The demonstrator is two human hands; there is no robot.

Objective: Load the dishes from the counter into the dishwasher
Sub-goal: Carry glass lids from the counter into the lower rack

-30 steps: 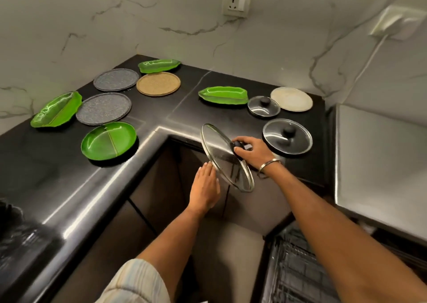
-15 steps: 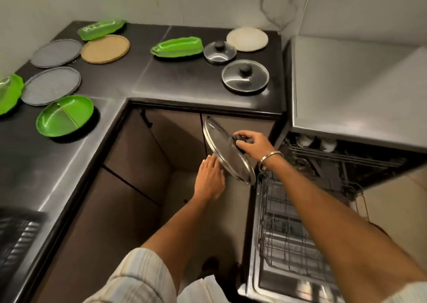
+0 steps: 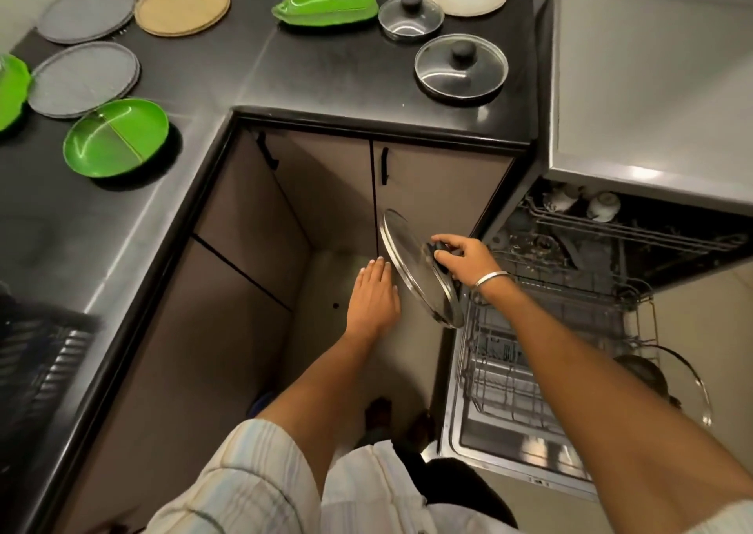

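Presently my right hand point(image 3: 462, 258) pinches the dark knob of a glass lid point(image 3: 419, 270), fingers curled round it, and holds the lid on edge in the air, tilted, just left of the open dishwasher point(image 3: 611, 289). My left hand point(image 3: 373, 293) hangs beside the lid's lower face with fingers straight and together, holding nothing; whether the fingertips touch the glass I cannot tell. The lower rack point(image 3: 509, 374) is drawn out to the right and below; another glass lid point(image 3: 672, 383) already stands at its far side, partly hidden by my forearm. Two smaller lids point(image 3: 460, 65) and several plates, among them a green divided plate point(image 3: 116, 138), wait on the dark counter point(image 3: 326, 65). To seat this lid well, I judge that I should keep it on edge, carry it right over the rack, and lower the metal rim between two rows of tines, knob facing outward. The free hand may steady the rim so that glass does not strike wire.
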